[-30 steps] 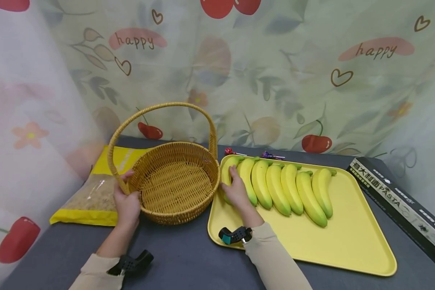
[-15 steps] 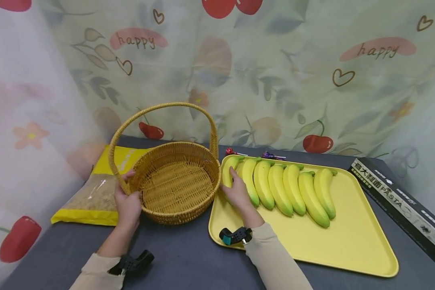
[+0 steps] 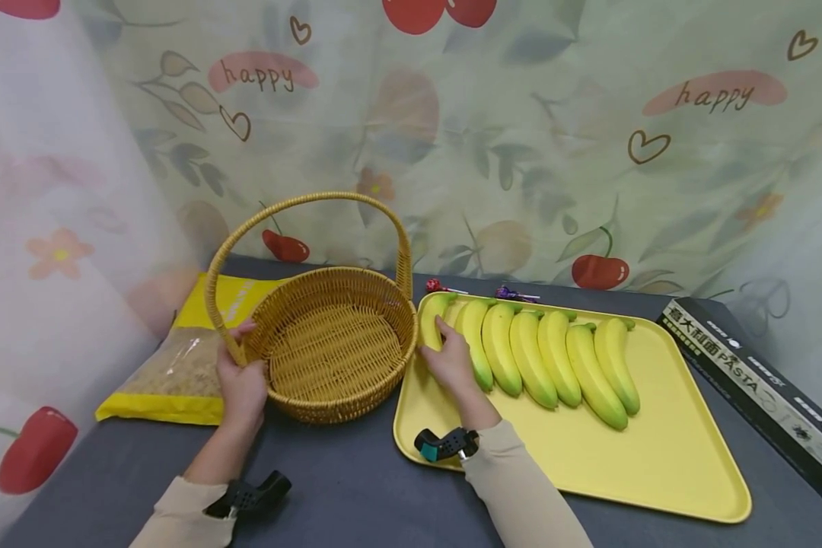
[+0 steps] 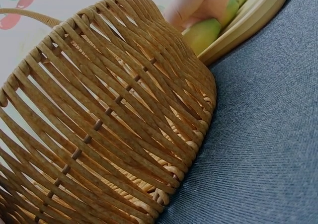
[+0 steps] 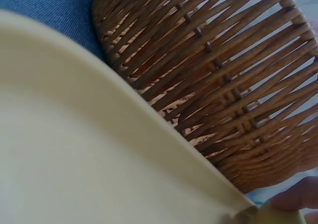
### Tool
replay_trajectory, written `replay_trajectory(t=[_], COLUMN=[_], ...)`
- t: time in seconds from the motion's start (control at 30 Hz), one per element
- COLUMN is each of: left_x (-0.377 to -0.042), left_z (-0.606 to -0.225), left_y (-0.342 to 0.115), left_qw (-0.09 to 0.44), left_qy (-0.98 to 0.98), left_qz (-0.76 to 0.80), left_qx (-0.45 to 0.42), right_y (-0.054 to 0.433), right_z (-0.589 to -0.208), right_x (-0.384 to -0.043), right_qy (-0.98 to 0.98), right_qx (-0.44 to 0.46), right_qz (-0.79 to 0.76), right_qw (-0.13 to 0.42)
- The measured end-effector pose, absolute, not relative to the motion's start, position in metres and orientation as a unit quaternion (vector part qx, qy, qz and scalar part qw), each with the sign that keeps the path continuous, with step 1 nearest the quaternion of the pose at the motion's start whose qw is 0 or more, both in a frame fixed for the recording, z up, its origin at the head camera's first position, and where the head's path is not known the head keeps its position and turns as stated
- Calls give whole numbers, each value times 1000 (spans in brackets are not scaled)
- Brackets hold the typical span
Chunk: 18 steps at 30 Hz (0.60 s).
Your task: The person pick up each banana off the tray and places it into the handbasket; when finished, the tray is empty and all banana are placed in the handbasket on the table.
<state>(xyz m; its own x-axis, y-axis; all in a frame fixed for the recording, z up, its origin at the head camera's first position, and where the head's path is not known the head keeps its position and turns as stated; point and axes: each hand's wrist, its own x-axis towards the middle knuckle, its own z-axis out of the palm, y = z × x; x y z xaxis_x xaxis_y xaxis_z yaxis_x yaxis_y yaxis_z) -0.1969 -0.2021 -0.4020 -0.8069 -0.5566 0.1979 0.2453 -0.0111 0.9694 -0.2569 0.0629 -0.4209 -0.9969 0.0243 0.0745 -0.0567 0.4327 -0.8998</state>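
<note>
My left hand [image 3: 242, 387] holds the near left side of a round wicker basket [image 3: 336, 403], its thumb by the foot of the arched handle. Nothing lies inside the basket. On the yellow tray [image 3: 664, 457] to the right, several bananas lie side by side in a row. My right hand [image 3: 450, 365] grips the leftmost banana [image 3: 432, 323], whose lower part the hand covers. In the right wrist view, fingers [image 5: 298, 194] show beside a sliver of that banana [image 5: 278, 216]. The left wrist view is mostly the basket's woven wall [image 4: 109, 110].
A yellow bag of dry food [image 3: 171, 373] lies behind the basket on the left. Two lollipops, one red [image 3: 434, 285] and one purple [image 3: 514, 294], lie behind the tray. A long black pasta box [image 3: 753, 388] stands at the right. A printed curtain [image 3: 411, 152] closes off the back.
My right hand closes around the leftmost banana. The other bananas have shifted slightly right, widening the gap beside it. My left hand and the basket stay in place.
</note>
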Motion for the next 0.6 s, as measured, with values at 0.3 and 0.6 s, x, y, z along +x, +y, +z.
replay_trajectory(t=[0.3,0.6], left_x=[-196,-197], left_z=[-401,-404], left_y=[-202,-203], left_qw=[280,281], left_qy=[-641,-642], left_qz=[-704,-703], left_qx=[122,119], right_y=[68,81], right_z=[-409,-395], right_x=[-254,-247], right_qy=[-847,-845], right_qx=[23,47], right_qz=[528,532], right_qw=[62,35])
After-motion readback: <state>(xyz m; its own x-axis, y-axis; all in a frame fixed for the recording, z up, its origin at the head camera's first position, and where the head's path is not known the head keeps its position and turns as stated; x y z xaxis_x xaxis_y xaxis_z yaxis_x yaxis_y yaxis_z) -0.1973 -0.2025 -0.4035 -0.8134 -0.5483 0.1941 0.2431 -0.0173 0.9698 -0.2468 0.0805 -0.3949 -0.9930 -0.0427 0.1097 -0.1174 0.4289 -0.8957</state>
